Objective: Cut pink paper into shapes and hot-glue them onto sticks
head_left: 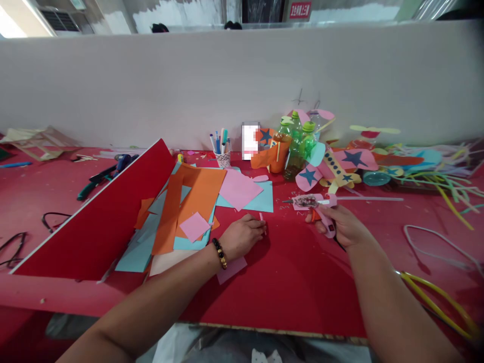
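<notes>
With our right hand [342, 222] gripping the glue gun [308, 201] and our left hand [244, 236] pinching a pink strip [261, 217], we should keep the nozzle [288, 201] off our fingers [260, 225].

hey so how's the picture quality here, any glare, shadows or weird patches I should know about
Head view: the top-left corner is blown out to white; the upper-right edge falls dark; the white shape beside the pen cup is partly pixelated; a soft shadow lies by the left hand.
</notes>
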`<state>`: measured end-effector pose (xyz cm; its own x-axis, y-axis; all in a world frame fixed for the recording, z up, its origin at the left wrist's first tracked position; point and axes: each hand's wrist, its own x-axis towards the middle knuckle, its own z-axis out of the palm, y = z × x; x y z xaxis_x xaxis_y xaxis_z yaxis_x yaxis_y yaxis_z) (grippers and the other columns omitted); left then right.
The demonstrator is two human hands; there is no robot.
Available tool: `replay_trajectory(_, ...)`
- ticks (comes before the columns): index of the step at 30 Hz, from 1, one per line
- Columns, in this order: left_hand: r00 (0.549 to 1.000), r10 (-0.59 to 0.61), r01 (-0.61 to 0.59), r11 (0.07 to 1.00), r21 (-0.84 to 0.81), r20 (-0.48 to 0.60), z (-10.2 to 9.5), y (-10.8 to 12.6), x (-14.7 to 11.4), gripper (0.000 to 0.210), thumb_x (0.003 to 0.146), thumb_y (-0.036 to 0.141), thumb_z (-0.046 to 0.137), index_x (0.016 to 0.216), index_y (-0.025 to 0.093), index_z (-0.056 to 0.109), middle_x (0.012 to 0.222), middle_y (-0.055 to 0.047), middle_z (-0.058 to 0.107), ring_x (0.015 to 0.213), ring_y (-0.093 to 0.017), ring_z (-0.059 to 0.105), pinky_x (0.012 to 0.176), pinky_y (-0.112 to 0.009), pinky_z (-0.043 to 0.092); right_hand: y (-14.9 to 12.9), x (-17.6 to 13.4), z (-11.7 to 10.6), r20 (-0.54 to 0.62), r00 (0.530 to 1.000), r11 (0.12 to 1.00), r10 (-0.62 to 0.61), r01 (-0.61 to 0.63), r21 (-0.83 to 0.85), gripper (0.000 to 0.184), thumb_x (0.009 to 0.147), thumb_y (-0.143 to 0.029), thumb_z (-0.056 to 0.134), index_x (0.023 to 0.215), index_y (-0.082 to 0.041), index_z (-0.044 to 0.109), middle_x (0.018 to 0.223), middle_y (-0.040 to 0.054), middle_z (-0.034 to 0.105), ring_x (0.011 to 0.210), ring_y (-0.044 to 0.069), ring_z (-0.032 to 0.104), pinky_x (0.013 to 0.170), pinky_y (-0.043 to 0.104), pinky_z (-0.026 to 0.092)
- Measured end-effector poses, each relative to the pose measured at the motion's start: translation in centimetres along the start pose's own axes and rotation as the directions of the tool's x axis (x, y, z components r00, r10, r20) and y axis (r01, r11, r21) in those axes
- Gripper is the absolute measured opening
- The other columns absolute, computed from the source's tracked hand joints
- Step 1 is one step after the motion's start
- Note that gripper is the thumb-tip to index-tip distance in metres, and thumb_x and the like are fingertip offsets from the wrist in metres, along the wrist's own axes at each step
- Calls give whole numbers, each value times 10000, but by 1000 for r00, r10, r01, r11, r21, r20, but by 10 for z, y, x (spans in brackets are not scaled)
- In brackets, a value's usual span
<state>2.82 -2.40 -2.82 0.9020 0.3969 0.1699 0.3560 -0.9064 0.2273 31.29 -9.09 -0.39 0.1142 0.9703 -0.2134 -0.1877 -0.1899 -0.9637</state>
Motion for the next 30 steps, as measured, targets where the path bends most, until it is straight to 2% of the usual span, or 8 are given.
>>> replay_trajectory(5,1000,3,-3,1000,-4,14,-1,1,0,310,951,256,359,1053,156,635,1229,-68,589,1069,-158,511,922,-296,401,1,1,1,-21,1000,1000,7,-7,1,250,766,-373,659,768,-123,657,716,92,709,393,87,504,338,195,319)
replay_trajectory(13,998,18,-21,998,-54,-61,1,1,-1,265,936,225,395,1038,168,632,1186,-71,616,1023,-169,544,888,-320,427,-1,1,5,-4,1000,1000,25,-25,-6,236,765,-380,655,762,-144,649,716,75,712,398,80,500,335,194,323)
replay_trajectory(18,1000,9,-11,999,-50,-30,1,1,0,246,932,218,408,1057,175,615,1201,-69,606,1041,-163,539,902,-311,412,-1,1,5,-11,1000,1000,21,-21,-17,255,754,-394,661,755,-139,648,720,82,710,395,80,501,328,197,322)
replay_trajectory(30,999,14,-16,999,-47,-37,-3,2,-1,254,933,227,404,1082,177,604,1207,-67,605,1034,-171,541,897,-323,417,-1,1,5,-1,1000,999,21,-21,-37,268,768,-396,642,764,-129,651,734,88,705,402,80,495,332,194,318)
